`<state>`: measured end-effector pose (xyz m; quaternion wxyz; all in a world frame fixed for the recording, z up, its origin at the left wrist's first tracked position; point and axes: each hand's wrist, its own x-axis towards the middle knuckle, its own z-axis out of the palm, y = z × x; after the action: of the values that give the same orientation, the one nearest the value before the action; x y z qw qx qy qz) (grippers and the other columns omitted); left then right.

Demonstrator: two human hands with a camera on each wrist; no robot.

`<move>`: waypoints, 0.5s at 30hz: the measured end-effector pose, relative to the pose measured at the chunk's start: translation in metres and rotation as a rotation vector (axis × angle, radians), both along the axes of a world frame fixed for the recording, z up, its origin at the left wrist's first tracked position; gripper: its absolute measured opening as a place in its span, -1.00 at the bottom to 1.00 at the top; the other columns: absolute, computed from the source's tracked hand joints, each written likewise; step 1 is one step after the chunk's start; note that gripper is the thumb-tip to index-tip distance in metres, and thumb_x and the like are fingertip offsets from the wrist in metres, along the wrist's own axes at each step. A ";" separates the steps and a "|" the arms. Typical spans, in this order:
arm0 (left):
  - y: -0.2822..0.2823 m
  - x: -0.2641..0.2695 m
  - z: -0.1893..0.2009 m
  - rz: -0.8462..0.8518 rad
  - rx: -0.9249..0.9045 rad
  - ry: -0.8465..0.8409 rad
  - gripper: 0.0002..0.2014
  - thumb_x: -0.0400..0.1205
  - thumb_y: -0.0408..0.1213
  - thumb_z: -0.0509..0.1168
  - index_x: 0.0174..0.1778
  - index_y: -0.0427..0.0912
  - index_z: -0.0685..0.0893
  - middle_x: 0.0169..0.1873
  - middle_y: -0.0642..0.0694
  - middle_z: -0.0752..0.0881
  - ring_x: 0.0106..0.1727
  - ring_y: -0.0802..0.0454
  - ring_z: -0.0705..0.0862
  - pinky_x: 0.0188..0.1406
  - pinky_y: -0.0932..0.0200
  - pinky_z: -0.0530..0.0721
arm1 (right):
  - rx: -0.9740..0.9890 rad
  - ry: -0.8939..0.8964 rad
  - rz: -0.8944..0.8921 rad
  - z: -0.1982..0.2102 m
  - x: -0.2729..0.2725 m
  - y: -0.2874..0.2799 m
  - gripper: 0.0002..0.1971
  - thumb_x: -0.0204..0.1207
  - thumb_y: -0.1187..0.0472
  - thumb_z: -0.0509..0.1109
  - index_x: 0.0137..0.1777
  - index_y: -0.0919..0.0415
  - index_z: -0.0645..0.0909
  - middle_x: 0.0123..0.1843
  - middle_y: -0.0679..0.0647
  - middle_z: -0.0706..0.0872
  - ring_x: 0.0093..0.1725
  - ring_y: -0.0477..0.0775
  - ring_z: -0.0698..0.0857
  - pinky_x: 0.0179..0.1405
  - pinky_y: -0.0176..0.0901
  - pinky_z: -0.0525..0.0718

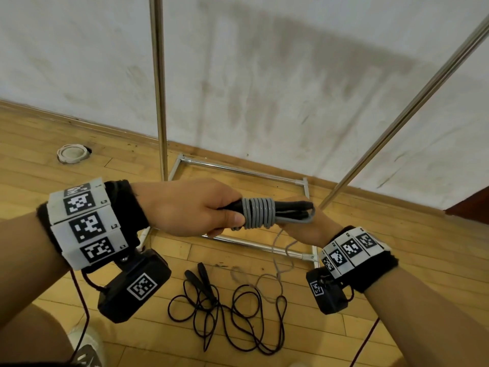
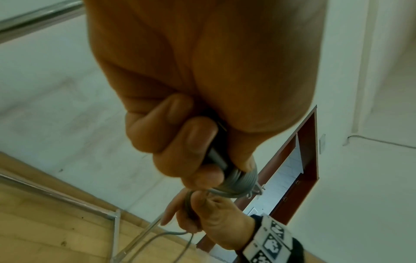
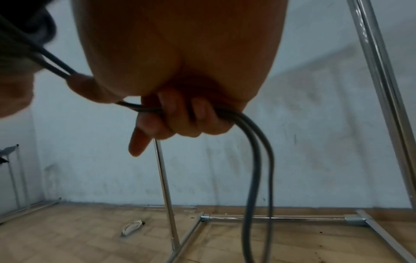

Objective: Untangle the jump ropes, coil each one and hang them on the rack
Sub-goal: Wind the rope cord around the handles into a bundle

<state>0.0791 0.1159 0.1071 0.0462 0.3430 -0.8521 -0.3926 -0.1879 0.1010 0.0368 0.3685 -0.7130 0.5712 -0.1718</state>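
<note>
My left hand (image 1: 211,210) grips the black handles of a grey jump rope (image 1: 260,213), whose cord is wound in several tight turns around them. In the left wrist view the same grey coil (image 2: 244,179) sits at my curled fingertips. My right hand (image 1: 301,229) is just below the bundle's far end and holds the loose grey cord (image 3: 252,160), which hangs doubled toward the floor. A black jump rope (image 1: 238,311) lies tangled on the wooden floor below, its two handles (image 1: 198,276) side by side.
A chrome rack stands ahead: one upright pole (image 1: 158,88), a slanted pole (image 1: 404,112) at the right, and a rectangular base frame (image 1: 246,172) on the floor. A white round fitting (image 1: 72,153) lies by the wall. My shoe (image 1: 86,348) shows at bottom left.
</note>
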 end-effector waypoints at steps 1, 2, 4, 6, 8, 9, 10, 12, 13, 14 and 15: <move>0.001 -0.001 0.000 -0.015 -0.004 -0.022 -0.77 0.77 -0.08 0.18 -0.22 0.04 0.53 -0.44 0.12 0.65 -0.47 0.26 0.54 -0.38 0.33 0.52 | -0.070 0.064 0.077 0.002 0.001 -0.001 -0.83 0.53 0.33 0.47 0.07 0.11 0.70 -0.23 -0.12 0.64 -0.23 -0.17 0.61 -0.13 -0.36 0.63; 0.001 -0.001 0.000 -0.028 -0.009 -0.053 -0.77 0.77 -0.07 0.17 -0.22 0.04 0.53 -0.43 0.13 0.65 -0.46 0.26 0.54 -0.37 0.34 0.51 | -0.125 0.107 0.184 0.008 0.005 -0.002 -0.86 0.57 0.32 0.45 -0.09 0.03 0.70 -0.29 -0.13 0.63 -0.29 -0.19 0.59 -0.22 -0.37 0.58; 0.000 -0.002 -0.002 -0.052 -0.012 -0.122 -0.77 0.77 -0.05 0.17 -0.19 0.03 0.53 -0.40 0.09 0.66 -0.45 0.26 0.55 -0.37 0.35 0.51 | -0.177 0.146 0.296 0.016 0.012 -0.005 -0.73 0.64 0.14 0.38 -0.27 -0.20 0.56 -0.34 -0.14 0.62 -0.36 -0.23 0.55 -0.31 -0.34 0.51; -0.002 -0.003 -0.006 -0.070 -0.016 -0.194 -0.79 0.77 -0.03 0.16 -0.17 0.05 0.52 -0.37 0.05 0.68 -0.45 0.26 0.56 -0.39 0.33 0.55 | -0.156 0.099 0.256 0.021 0.014 -0.008 -0.81 0.60 -0.07 0.36 -0.27 -0.20 0.58 -0.34 -0.08 0.63 -0.35 -0.19 0.55 -0.29 -0.19 0.52; -0.002 -0.003 -0.011 -0.068 -0.031 -0.267 -0.79 0.76 0.01 0.17 -0.16 0.06 0.53 -0.36 0.04 0.67 -0.45 0.23 0.55 -0.35 0.23 0.63 | -0.153 0.056 0.246 0.023 0.013 -0.009 -0.82 0.53 -0.15 0.37 -0.24 -0.14 0.62 -0.37 -0.05 0.58 -0.37 -0.14 0.51 -0.31 -0.12 0.51; -0.002 -0.004 -0.014 -0.062 -0.052 -0.302 -0.78 0.76 0.03 0.17 -0.17 0.07 0.52 -0.37 0.03 0.65 -0.45 0.22 0.54 -0.36 0.20 0.63 | -0.147 0.050 0.244 0.025 0.012 -0.009 -0.83 0.54 -0.12 0.39 -0.25 -0.14 0.63 -0.40 -0.09 0.54 -0.39 -0.15 0.49 -0.33 -0.14 0.48; -0.003 -0.004 -0.017 -0.054 -0.078 -0.332 -0.78 0.75 0.04 0.16 -0.19 0.10 0.50 -0.37 0.02 0.63 -0.46 0.21 0.53 -0.38 0.21 0.60 | -0.153 0.045 0.241 0.027 0.012 -0.009 -0.83 0.57 -0.07 0.41 -0.25 -0.14 0.63 -0.42 -0.13 0.53 -0.41 -0.16 0.47 -0.35 -0.19 0.46; -0.007 -0.004 -0.021 -0.026 -0.131 -0.381 -0.75 0.76 0.05 0.16 -0.24 0.13 0.45 -0.37 0.02 0.61 -0.44 0.18 0.54 -0.41 0.26 0.52 | -0.146 0.007 0.207 0.032 0.013 -0.012 -0.81 0.61 -0.01 0.40 -0.25 -0.09 0.69 -0.45 -0.11 0.52 -0.43 -0.11 0.45 -0.37 -0.23 0.44; -0.009 -0.005 -0.023 -0.009 -0.155 -0.402 -0.75 0.76 0.05 0.15 -0.25 0.14 0.42 -0.35 0.02 0.60 -0.42 0.16 0.55 -0.41 0.27 0.50 | -0.115 -0.045 0.182 0.036 0.015 -0.011 -0.74 0.63 -0.04 0.36 -0.25 -0.01 0.72 -0.45 -0.04 0.51 -0.44 -0.05 0.43 -0.40 -0.25 0.42; -0.011 -0.005 -0.024 0.006 -0.176 -0.420 -0.74 0.76 0.05 0.14 -0.25 0.15 0.41 -0.33 0.02 0.61 -0.41 0.15 0.55 -0.41 0.27 0.49 | -0.079 -0.115 0.153 0.039 0.018 -0.010 -0.65 0.64 -0.07 0.30 -0.24 0.10 0.75 -0.47 0.02 0.48 -0.44 0.03 0.39 -0.43 -0.29 0.41; -0.013 -0.005 -0.025 0.019 -0.187 -0.430 -0.75 0.77 0.05 0.14 -0.24 0.15 0.40 -0.32 0.03 0.61 -0.39 0.15 0.56 -0.40 0.26 0.49 | -0.047 -0.180 0.124 0.041 0.020 -0.009 -0.57 0.66 -0.09 0.26 -0.24 0.20 0.75 -0.48 0.06 0.47 -0.45 0.09 0.36 -0.47 -0.34 0.40</move>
<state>0.0739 0.1024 0.0820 -0.1009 0.4208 -0.8718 -0.2294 -0.1678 0.0920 0.0782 0.4115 -0.7371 0.4865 -0.2252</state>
